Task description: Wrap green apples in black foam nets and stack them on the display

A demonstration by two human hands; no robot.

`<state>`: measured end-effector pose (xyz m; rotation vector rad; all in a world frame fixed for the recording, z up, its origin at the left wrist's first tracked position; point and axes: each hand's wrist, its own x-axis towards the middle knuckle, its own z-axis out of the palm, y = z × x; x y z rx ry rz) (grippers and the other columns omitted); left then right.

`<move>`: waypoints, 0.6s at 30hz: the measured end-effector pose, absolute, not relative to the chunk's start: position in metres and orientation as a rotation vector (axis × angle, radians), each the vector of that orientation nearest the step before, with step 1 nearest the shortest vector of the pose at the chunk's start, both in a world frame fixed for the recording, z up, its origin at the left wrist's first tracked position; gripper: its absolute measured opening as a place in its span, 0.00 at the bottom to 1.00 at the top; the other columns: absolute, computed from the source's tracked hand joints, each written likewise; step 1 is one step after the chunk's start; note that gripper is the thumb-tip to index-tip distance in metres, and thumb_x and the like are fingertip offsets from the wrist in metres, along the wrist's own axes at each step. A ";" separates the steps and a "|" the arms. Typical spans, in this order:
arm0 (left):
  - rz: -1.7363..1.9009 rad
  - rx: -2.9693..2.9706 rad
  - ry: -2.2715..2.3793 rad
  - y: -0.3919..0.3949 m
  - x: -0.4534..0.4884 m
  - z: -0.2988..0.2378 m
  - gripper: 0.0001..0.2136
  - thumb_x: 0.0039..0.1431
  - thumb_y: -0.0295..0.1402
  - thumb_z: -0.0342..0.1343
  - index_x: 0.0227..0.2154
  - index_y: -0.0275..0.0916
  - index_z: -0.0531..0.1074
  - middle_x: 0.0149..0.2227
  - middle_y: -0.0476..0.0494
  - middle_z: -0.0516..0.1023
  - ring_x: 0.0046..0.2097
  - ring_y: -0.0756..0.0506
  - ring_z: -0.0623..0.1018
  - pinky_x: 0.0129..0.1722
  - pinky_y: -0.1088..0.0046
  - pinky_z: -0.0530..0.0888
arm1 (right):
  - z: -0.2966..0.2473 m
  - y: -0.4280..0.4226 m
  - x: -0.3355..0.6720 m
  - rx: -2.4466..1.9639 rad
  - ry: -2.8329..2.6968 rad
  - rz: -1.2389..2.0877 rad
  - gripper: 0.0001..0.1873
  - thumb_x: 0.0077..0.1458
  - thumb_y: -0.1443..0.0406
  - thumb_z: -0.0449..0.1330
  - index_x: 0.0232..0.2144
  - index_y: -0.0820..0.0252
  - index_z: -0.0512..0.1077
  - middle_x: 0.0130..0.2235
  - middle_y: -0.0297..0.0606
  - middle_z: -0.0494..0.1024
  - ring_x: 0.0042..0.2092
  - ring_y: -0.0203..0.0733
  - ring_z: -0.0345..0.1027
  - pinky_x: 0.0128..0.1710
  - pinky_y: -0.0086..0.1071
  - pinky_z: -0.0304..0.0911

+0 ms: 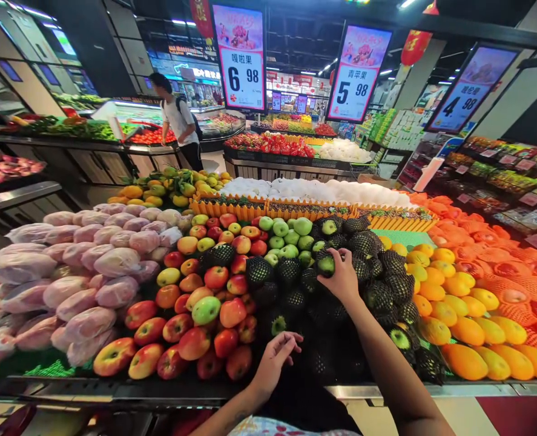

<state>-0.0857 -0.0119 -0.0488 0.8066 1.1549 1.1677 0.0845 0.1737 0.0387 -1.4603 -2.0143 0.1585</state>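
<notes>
The right hand (342, 280) is stretched far out and its fingers curl around a green apple in a black net (325, 264), on top of the dark pile in the middle of the counter (181, 387). That apple is round, so no side is longer. The left hand (275, 357) is closer in, fingers loosely bent, holding nothing, just beside the red apples (191, 315). Oranges (459, 315) lie to the right.
</notes>
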 end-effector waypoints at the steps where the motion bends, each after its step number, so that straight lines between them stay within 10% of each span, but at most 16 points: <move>1: 1.170 0.812 1.154 -0.012 -0.087 -0.050 0.21 0.55 0.53 0.60 0.35 0.37 0.80 0.36 0.42 0.77 0.39 0.45 0.74 0.31 0.74 0.68 | 0.041 0.178 0.082 -1.485 -2.034 0.115 0.35 0.44 0.63 0.66 0.56 0.51 0.64 0.57 0.46 0.59 0.53 0.57 0.67 0.41 0.45 0.74; 8: 1.247 0.739 1.202 -0.009 -0.098 -0.057 0.23 0.51 0.55 0.62 0.32 0.37 0.79 0.35 0.43 0.77 0.38 0.45 0.74 0.31 0.74 0.67 | 0.052 0.244 0.075 -1.493 -1.780 0.403 0.39 0.40 0.69 0.69 0.55 0.47 0.64 0.63 0.41 0.57 0.64 0.60 0.53 0.53 0.48 0.68; 14: 1.242 0.834 1.173 0.001 -0.091 -0.066 0.28 0.50 0.61 0.59 0.31 0.36 0.77 0.31 0.44 0.75 0.35 0.46 0.72 0.29 0.74 0.65 | 0.036 0.312 0.034 -1.554 -1.770 0.675 0.13 0.59 0.63 0.65 0.45 0.61 0.72 0.44 0.38 0.76 0.41 0.41 0.74 0.38 0.37 0.74; 18: 1.219 0.883 1.144 0.006 -0.101 -0.075 0.30 0.50 0.64 0.56 0.31 0.37 0.76 0.29 0.46 0.73 0.32 0.48 0.70 0.28 0.75 0.64 | 0.032 0.355 0.016 -1.624 -1.909 0.452 0.16 0.65 0.59 0.59 0.51 0.61 0.70 0.46 0.39 0.77 0.40 0.41 0.75 0.39 0.39 0.74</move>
